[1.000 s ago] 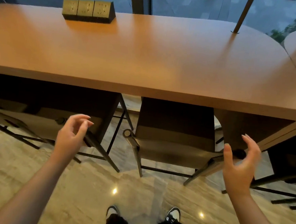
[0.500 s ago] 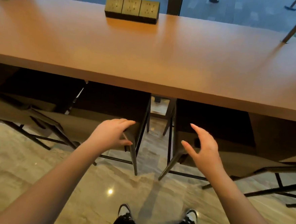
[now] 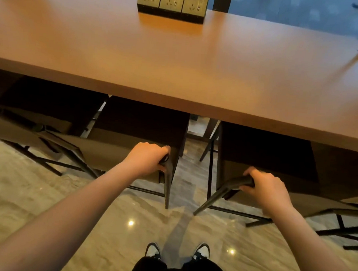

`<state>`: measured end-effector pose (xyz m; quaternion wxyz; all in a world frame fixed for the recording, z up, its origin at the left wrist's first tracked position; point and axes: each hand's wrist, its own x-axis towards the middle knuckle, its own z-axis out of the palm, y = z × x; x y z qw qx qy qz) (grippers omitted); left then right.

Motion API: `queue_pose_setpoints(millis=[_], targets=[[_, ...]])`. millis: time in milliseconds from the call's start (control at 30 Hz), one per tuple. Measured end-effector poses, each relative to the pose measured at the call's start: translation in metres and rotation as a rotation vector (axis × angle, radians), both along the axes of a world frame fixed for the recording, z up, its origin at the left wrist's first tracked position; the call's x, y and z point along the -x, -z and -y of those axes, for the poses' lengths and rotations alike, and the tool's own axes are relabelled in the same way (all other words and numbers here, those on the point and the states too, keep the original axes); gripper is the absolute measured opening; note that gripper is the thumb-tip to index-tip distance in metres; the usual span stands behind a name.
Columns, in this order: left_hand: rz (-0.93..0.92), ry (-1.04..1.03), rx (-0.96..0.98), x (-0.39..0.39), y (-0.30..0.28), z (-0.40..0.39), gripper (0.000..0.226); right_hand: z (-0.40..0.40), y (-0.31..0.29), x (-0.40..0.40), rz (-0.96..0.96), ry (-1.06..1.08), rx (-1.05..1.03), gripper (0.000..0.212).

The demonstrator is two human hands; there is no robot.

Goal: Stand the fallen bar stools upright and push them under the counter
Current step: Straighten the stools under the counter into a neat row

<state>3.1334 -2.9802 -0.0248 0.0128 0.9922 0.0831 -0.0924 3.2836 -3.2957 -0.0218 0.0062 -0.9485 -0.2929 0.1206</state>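
We have our left hand curled over the near right corner of one bar stool, fingers wrapped round the top of its dark metal leg where the leg meets the seat, and our right hand closed in the same way round the bent top of the near left leg of the neighbouring stool. We take these corners, we judge, because they are the parts that stick out toward us and give a firm hold for shoving both seats forward together. The arms reach out nearly straight, which suits a push rather than a lift. Both stools stand upright on the marble floor, side by side with a narrow gap between them, and the far parts of their dark seats already lie in shadow beneath the edge of the wooden counter; the near edges still jut out on our side. More stools sit under the counter to the left and right, though how far in they are we cannot tell. On the countertop, toward its far edge, rests a block of three power sockets. Our shoes stand just behind the gap, so we are centred between the two stools for an even push.
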Motion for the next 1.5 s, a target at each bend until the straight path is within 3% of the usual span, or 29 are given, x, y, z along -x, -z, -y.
queue_pose_setpoints(millis=[733,1500], targets=[[-0.013,0.05,-0.019,-0.022,-0.003,0.006,0.039,-0.005,0.005,-0.013,0.048,-0.07,-0.069,0.034],[0.026,0.09,0.131,-0.023,0.011,0.026,0.038,-0.015,0.016,-0.014,0.04,-0.077,-0.104,0.037]])
